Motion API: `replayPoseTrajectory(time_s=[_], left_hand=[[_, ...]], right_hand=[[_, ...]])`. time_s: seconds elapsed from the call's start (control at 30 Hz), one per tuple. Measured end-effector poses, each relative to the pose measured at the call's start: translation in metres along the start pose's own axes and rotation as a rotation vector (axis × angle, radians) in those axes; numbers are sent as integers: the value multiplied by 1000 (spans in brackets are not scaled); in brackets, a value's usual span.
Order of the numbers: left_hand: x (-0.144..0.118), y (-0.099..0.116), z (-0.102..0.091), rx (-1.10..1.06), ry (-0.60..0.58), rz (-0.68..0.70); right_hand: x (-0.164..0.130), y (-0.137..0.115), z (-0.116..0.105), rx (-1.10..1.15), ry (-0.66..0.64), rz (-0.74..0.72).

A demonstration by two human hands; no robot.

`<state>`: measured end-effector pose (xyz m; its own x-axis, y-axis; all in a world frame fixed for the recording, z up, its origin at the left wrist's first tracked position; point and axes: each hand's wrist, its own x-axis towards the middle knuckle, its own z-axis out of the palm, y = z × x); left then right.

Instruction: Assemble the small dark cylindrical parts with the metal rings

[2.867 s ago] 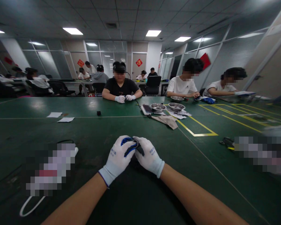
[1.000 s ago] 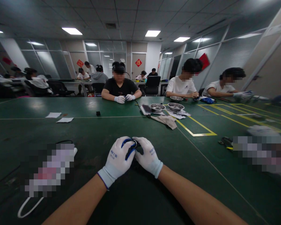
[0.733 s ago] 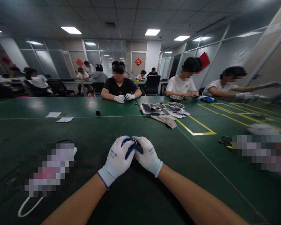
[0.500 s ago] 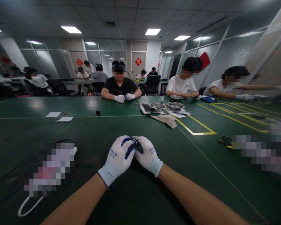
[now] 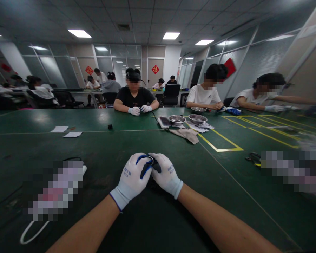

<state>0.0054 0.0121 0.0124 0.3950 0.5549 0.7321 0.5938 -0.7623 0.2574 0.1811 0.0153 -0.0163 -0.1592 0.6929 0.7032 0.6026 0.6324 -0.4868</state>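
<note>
Both my hands wear white gloves with blue-edged dark palms and meet just above the green table [image 5: 116, 147]. Between them is a small dark object with a shiny ring-shaped edge [image 5: 151, 161], mostly covered by the fingers; its kind I cannot make out. My left hand [image 5: 135, 172] curls around it from the left. From the other side my right hand [image 5: 165, 172] closes on it, fingertips touching or nearly touching those of the left.
A pixelated item with a white strap [image 5: 56, 191] lies at left, another pixelated item [image 5: 292, 172] at right. Farther off are white papers [image 5: 73, 134], a small black block [image 5: 110, 126], a beige cloth [image 5: 185, 134] and metal bowls [image 5: 198, 118]. Co-workers [image 5: 134, 95] sit across the table.
My hands keep almost the same pose around the small dark object. At far right, a co-worker's outstretched arm has shifted slightly.
</note>
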Motion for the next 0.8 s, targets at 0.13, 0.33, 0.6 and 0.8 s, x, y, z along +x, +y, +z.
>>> replayPoseTrajectory(time_s=[0.13,0.33,0.6,0.8], left_hand=[[0,1,0,-1,5,-12],[0,1,0,-12,3,-6],[1,2,0,-10,7,-6],[-1,1,1,-30,7,-25]], right_hand=[[0,0,-2,-7,-13,8],[0,0,-2,9,-9,4],[-2,0,-1,27,15,57],[-2,0,-2,27,-5,45]])
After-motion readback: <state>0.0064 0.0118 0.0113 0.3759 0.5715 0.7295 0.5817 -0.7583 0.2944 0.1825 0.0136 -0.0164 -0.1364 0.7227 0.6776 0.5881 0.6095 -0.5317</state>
